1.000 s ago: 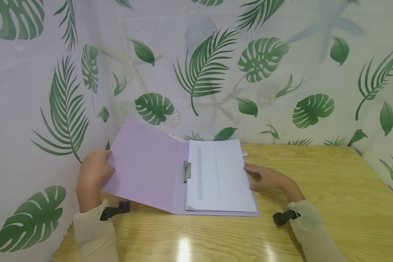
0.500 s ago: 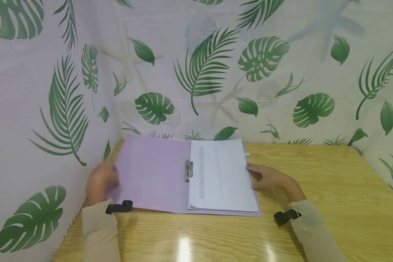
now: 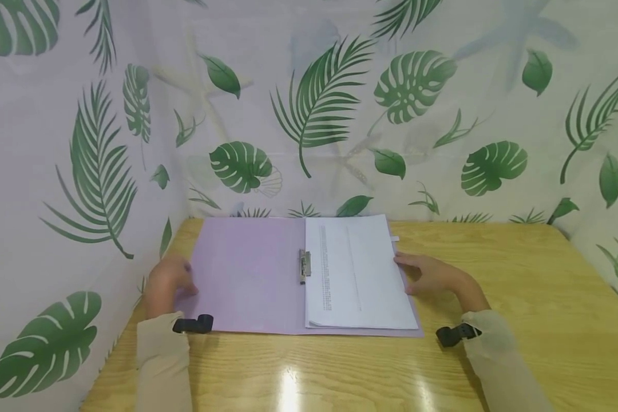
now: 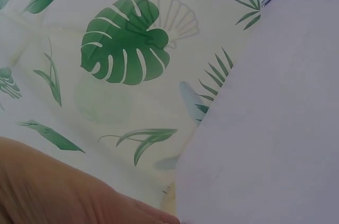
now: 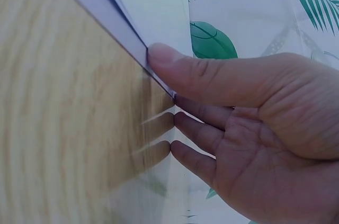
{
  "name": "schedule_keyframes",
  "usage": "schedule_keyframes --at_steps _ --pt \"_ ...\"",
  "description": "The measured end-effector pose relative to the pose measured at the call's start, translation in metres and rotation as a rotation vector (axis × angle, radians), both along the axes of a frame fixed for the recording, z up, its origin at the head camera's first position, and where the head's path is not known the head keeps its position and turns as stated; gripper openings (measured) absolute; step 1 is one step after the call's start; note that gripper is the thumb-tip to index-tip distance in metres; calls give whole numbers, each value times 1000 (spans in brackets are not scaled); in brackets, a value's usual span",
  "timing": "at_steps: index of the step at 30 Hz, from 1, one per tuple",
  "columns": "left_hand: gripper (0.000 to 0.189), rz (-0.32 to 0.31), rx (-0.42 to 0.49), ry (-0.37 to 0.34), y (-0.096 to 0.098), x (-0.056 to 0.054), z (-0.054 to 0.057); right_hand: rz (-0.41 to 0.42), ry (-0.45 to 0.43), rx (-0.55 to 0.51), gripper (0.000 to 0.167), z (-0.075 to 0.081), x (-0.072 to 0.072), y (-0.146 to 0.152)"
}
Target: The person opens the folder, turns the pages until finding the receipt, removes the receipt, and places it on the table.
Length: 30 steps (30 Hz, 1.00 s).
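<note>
A purple file folder [image 3: 249, 274] lies spread flat on the table, its left cover down. On its right half is a stack of white printed paper [image 3: 363, 274], beside a metal clip [image 3: 304, 266] near the spine. My left hand [image 3: 170, 283] holds the outer edge of the left cover, thumb over the top; the left wrist view shows only part of that hand, by the cover's edge. At the right edge, my right hand [image 3: 435, 276] rests with thumb and fingers spread apart. In the right wrist view its thumb [image 5: 185, 73] touches the folder's edge and fingertips meet the tabletop.
The wooden table [image 3: 520, 286] extends to the right and in front of the folder. A leaf-printed cloth [image 3: 309, 114] rises behind and along the left side. A small white tab [image 3: 395, 238] sticks out at the folder's right edge.
The left cover has come down from a raised tilt to flat, with my left hand lowering and moving inward. My right hand stays at the right edge; the whole folder appears slightly further right.
</note>
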State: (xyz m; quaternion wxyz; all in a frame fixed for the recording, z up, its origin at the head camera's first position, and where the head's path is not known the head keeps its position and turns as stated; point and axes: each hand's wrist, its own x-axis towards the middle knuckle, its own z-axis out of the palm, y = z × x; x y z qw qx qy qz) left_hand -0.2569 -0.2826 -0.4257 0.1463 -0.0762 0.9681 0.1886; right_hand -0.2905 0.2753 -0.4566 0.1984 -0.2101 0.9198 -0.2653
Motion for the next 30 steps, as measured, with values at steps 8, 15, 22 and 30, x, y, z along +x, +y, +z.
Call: schedule_keyframes --at_steps 8,15,22,30 --pt "76 -1 90 37 -1 -2 -10 -29 -26 -2 81 1 -3 0" --pt "75 -34 40 47 2 -9 -13 -47 -34 8 81 3 -3 -2" --pt "73 -102 46 124 14 -17 -10 -33 -36 -10 81 6 0 -2" --pt "67 -177 58 246 39 -23 -2 -11 -25 -24 81 3 0 0"
